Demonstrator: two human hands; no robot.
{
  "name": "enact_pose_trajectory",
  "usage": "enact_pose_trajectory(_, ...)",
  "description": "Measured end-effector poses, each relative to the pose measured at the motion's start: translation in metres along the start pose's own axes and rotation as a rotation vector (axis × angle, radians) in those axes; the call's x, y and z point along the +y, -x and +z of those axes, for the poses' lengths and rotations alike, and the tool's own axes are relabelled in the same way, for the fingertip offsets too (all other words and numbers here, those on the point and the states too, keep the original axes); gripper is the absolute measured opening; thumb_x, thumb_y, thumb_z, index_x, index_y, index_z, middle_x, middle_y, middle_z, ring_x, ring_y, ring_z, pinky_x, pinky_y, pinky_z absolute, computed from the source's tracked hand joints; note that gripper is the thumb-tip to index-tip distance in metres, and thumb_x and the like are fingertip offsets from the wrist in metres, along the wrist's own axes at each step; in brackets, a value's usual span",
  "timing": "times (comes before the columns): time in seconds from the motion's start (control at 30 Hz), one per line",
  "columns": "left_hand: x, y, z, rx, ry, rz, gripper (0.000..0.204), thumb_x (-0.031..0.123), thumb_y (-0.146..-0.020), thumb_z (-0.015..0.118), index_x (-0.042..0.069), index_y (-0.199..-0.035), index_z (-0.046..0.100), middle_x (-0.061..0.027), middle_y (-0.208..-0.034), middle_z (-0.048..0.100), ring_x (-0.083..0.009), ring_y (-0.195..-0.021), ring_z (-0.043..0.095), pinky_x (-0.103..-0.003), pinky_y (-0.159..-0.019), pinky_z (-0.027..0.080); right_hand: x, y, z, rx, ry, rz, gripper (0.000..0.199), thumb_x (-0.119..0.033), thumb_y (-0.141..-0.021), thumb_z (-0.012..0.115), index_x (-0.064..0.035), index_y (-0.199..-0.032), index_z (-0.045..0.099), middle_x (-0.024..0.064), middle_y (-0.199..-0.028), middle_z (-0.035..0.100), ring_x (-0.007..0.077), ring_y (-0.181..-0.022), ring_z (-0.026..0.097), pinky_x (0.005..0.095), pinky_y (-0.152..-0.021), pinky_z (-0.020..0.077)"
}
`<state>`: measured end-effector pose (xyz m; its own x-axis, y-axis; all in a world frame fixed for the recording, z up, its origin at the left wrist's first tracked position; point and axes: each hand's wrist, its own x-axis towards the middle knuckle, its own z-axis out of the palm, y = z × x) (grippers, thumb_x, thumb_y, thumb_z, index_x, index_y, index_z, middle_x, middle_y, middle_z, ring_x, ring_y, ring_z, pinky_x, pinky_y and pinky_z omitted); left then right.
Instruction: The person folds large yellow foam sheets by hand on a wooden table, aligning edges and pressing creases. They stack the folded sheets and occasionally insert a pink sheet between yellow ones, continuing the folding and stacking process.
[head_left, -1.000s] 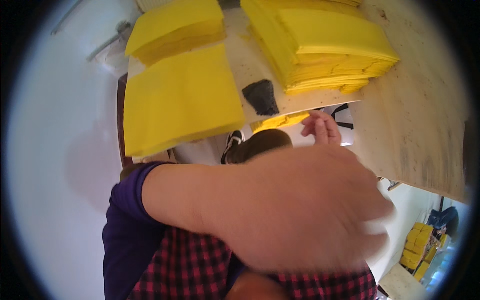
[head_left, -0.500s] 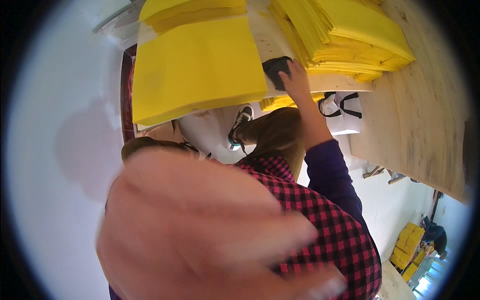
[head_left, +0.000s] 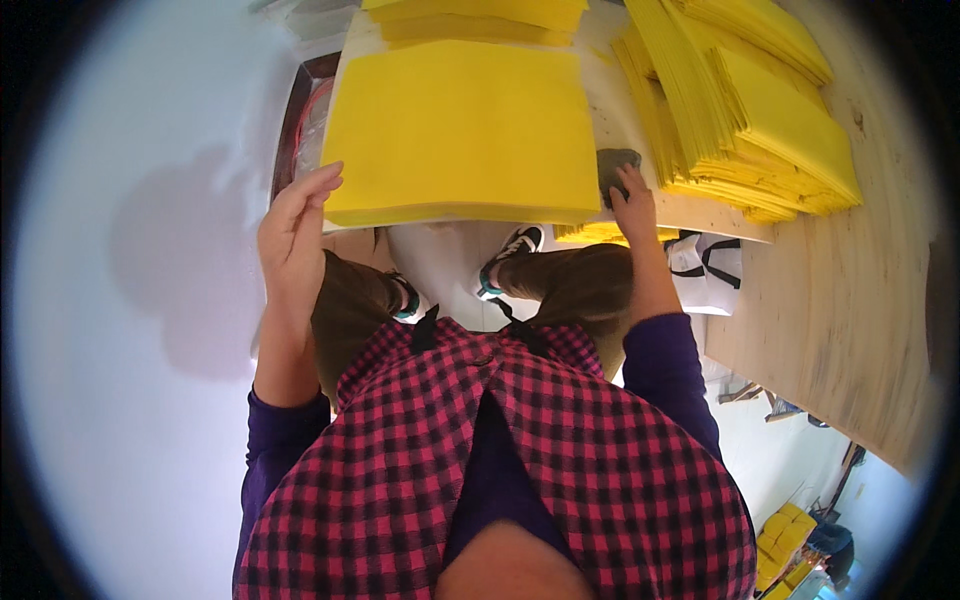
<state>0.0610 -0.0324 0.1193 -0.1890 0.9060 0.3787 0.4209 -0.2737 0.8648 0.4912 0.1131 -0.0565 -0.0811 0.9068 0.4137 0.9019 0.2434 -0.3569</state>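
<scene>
A thick, squared stack of yellow sheets (head_left: pixel 460 130) lies on the wooden table in front of me. My left hand (head_left: pixel 292 235) is at the stack's near left corner, empty, its fingers stretched forward close together. Whether the fingertips touch the sheets I cannot tell. To the right of the stack lies a dark grey cloth-like wad (head_left: pixel 617 172). My right hand (head_left: pixel 635 203) rests on its right side, fingers extended over it and thumb apart. The fingers partly cover the wad.
Folded yellow bundles (head_left: pixel 760 120) are piled at the right, and another yellow stack (head_left: pixel 475 22) lies behind. A wooden board (head_left: pixel 820 330) extends along the right. Below the table edge stands a white bag (head_left: pixel 710 280) with black straps. More yellow bundles (head_left: pixel 785 545) sit at the far lower right.
My left hand has swung from close before the camera to the stack's left corner. The view has shifted, so the table appears further right. My right hand stays at the grey wad.
</scene>
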Motion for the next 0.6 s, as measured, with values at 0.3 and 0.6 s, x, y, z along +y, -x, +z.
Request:
enact_pose_trajectory(0.3, -0.06, -0.026, -0.005, -0.175, -0.259, 0.002, 0.016, 0.004, -0.087, 0.049, 0.0, -0.097, 0.062, -0.0127, -0.096, 0.063, -0.0244, -0.09, 0.06, -0.032, -0.079, 0.046, -0.093, -0.007, -0.081, 0.022, -0.551, 0.008, 0.019, -0.009, -0.086, 0.057, -0.0009, -0.103, 0.062, 0.0134, -0.103, 0.062, 0.0261, -0.097, 0.059, 0.0329, -0.088, 0.045)
enact_pose_trajectory(0.6, -0.112, -0.08, 0.015, -0.36, -0.471, 0.156, 0.014, 0.006, -0.085, 0.05, -0.002, -0.094, 0.059, -0.0171, -0.093, 0.06, -0.0314, -0.091, 0.057, -0.036, -0.079, 0.045, -0.135, -0.07, -0.041, -0.235, -0.262, -0.138, 0.02, -0.015, -0.085, 0.056, -0.002, -0.098, 0.063, 0.017, -0.095, 0.061, 0.0341, -0.097, 0.056, 0.0402, -0.086, 0.0436)
